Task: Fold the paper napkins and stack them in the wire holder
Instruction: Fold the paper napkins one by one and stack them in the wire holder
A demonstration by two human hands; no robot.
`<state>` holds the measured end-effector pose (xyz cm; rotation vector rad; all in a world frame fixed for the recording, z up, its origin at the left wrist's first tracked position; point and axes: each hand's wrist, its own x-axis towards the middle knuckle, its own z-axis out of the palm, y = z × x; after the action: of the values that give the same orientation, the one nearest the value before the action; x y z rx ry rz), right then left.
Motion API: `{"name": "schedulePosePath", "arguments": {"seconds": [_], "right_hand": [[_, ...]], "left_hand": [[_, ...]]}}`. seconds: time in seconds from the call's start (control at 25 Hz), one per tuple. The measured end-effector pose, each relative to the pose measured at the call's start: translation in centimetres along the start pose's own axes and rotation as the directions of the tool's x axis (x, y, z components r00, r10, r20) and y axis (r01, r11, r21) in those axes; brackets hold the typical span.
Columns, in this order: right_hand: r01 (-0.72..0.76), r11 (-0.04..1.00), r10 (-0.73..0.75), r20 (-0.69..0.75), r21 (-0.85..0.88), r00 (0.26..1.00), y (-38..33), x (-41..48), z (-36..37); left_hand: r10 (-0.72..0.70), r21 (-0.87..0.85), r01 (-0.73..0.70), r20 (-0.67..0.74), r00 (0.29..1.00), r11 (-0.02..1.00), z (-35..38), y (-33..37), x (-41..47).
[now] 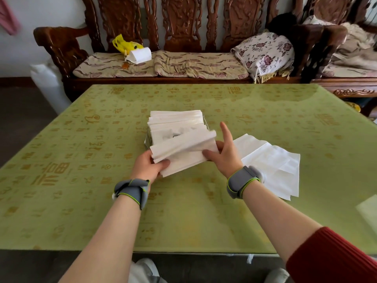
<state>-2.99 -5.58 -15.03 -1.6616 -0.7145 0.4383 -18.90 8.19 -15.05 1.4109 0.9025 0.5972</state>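
A folded white paper napkin (183,154) is held just above the table between both hands. My left hand (148,166) grips its left end, thumb on top. My right hand (224,154) pinches its right end with thumb and lower fingers, index finger pointing up. Directly behind the napkin stands the wire holder (146,140), only thin wires showing at its left and right sides. It is packed with several folded napkins (175,121). A loose pile of unfolded napkins (273,164) lies flat to the right of my right hand.
The green patterned tablecloth (81,160) covers the whole table. A carved wooden bench (163,64) with cushions stands behind the table, with a yellow bag (124,44) and a white packet (140,55) on it. A white sack (49,84) leans at the left.
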Motion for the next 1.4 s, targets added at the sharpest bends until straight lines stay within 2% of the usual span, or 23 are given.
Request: {"name": "schedulePosePath", "arguments": {"seconds": [0.08, 0.16, 0.28, 0.36, 0.4, 0.44, 0.48, 0.56, 0.6, 0.72, 0.8, 1.04, 1.12, 1.24, 1.32, 1.4], "right_hand": [[0.005, 0.984, -0.007, -0.010, -0.177, 1.000, -0.5, 1.4, -0.1], [0.072, 0.928, -0.081, -0.008, -0.365, 0.997, -1.8, 2.7, -0.1], [0.115, 0.873, -0.157, -0.050, -0.474, 0.986, -3.8, 4.6, 0.3], [0.105, 0.841, -0.159, -0.058, -0.530, 0.986, -4.5, 5.8, 0.7], [0.089, 0.827, -0.142, -0.053, -0.555, 0.988, -4.6, 6.4, 0.9], [0.067, 0.826, -0.115, -0.052, -0.559, 0.992, -4.6, 6.9, 1.1], [0.042, 0.847, -0.085, -0.057, -0.530, 0.995, -4.6, 7.3, 1.2], [0.001, 0.923, -0.024, -0.054, -0.384, 0.998, -4.5, 7.7, 1.4], [-0.004, 0.951, -0.011, -0.048, -0.310, 0.999, -4.5, 7.7, 1.4], [-0.007, 0.982, -0.002, -0.045, -0.190, 0.999, -4.3, 7.7, 1.5], [-0.017, 0.984, 0.009, -0.049, -0.176, 0.999, -4.2, 7.6, 1.5], [0.017, 0.949, -0.026, -0.026, -0.316, 0.999, -4.0, 6.8, 1.3], [0.056, 0.871, -0.056, 0.014, -0.487, 0.998, -4.2, 6.5, 1.2], [0.085, 0.569, -0.094, 0.038, -0.818, 0.995, -4.1, 6.2, 0.9], [0.096, 0.474, -0.106, 0.051, -0.875, 0.993, -3.9, 6.1, 0.8], [0.118, 0.429, -0.098, 0.084, -0.895, 0.992, -3.5, 6.3, 0.8]], "left_hand": [[0.144, 0.188, -0.126, -0.084, 0.986, 0.974, 0.2, 0.9, 0.8], [0.257, 0.224, -0.228, -0.109, 0.960, 0.948, 0.2, 2.4, 1.8], [0.403, 0.359, -0.352, -0.077, 0.912, 0.864, 0.1, 4.6, 3.6], [0.415, 0.458, -0.335, -0.083, 0.906, 0.823, -0.1, 5.4, 4.7], [0.366, 0.430, -0.285, -0.115, 0.924, 0.856, -0.1, 5.7, 5.2], [0.282, 0.323, -0.226, -0.137, 0.950, 0.919, -0.1, 5.8, 5.6], [0.177, 0.136, -0.158, -0.143, 0.974, 0.978, 0.2, 6.1, 5.7], [0.051, -0.174, -0.067, -0.094, 0.994, 0.982, 0.4, 6.4, 5.5], [0.053, -0.217, -0.070, -0.081, 0.995, 0.974, 0.5, 6.3, 5.5], [0.113, -0.232, -0.129, -0.080, 0.990, 0.964, 0.6, 6.1, 5.3], [0.119, -0.229, -0.134, -0.078, 0.990, 0.964, 0.7, 5.9, 5.3], [0.116, -0.082, -0.123, -0.095, 0.989, 0.989, 0.4, 5.1, 5.6], [0.111, 0.040, -0.107, -0.108, 0.988, 0.993, 0.3, 4.7, 5.9], [0.133, 0.288, -0.095, -0.117, 0.984, 0.953, 0.3, 4.5, 6.3], [0.175, 0.428, -0.111, -0.112, 0.978, 0.897, 0.4, 4.6, 6.2], [0.240, 0.613, -0.146, -0.074, 0.968, 0.776, 0.6, 4.7, 6.2]]}}
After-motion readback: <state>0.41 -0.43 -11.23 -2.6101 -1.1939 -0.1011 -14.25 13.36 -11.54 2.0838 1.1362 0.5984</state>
